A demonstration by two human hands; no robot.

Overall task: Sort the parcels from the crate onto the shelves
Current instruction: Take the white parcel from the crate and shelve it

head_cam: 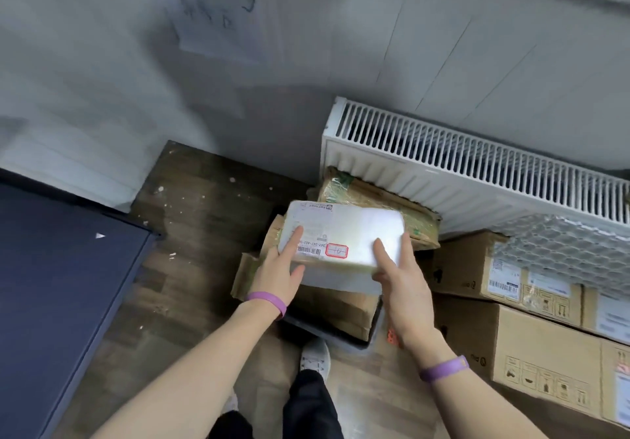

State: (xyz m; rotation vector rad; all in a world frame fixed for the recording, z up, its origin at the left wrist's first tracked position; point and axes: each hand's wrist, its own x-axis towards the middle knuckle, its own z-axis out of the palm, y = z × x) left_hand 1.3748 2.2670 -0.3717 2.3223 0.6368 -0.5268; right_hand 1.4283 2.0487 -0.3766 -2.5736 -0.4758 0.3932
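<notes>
I hold a flat white parcel (344, 230) with a barcode label and a red-framed sticker, lifted a little over the pile. My left hand (278, 271) pinches its left near corner, forefinger on top and thumb below. My right hand (400, 278) grips its right near corner with fingers lying on the top face. Directly beneath is a dark crate (341, 341) on the floor, filled with brown paper parcels (337, 309). A brown parcel bound in green-printed tape (371, 200) leans at the crate's far side against the radiator.
A white radiator (477, 172) runs along the wall at the right. Stacked cardboard boxes (531, 360) and bubble wrap (562, 244) crowd the right side. A dark blue cabinet (61, 285) fills the left. My shoe (315, 356) stands on the wooden floor (197, 234) before the crate.
</notes>
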